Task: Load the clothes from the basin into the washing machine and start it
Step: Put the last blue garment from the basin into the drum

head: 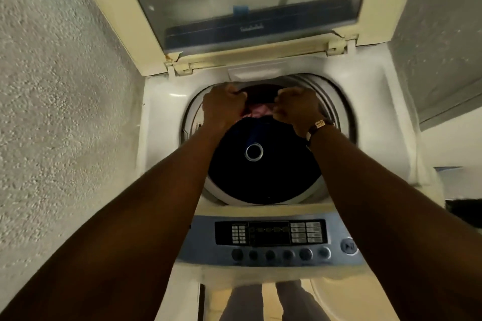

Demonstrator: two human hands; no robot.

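Note:
A white top-loading washing machine (378, 122) stands below me with its lid (255, 2) raised. A dark round basin (263, 172) is tipped up over the drum opening, its underside with a silver ring facing me. My left hand (224, 109) and my right hand (297, 109) each grip the basin's far edge with curled fingers. Between the hands, pink and dark red clothes (258, 112) show at the back of the drum. The rest of the drum is hidden by the basin.
The control panel (271, 234) with a row of round buttons and a start/pause button (348, 246) runs along the machine's front. A rough plaster wall (52, 112) is close on the left. My right wrist wears a watch (319, 125).

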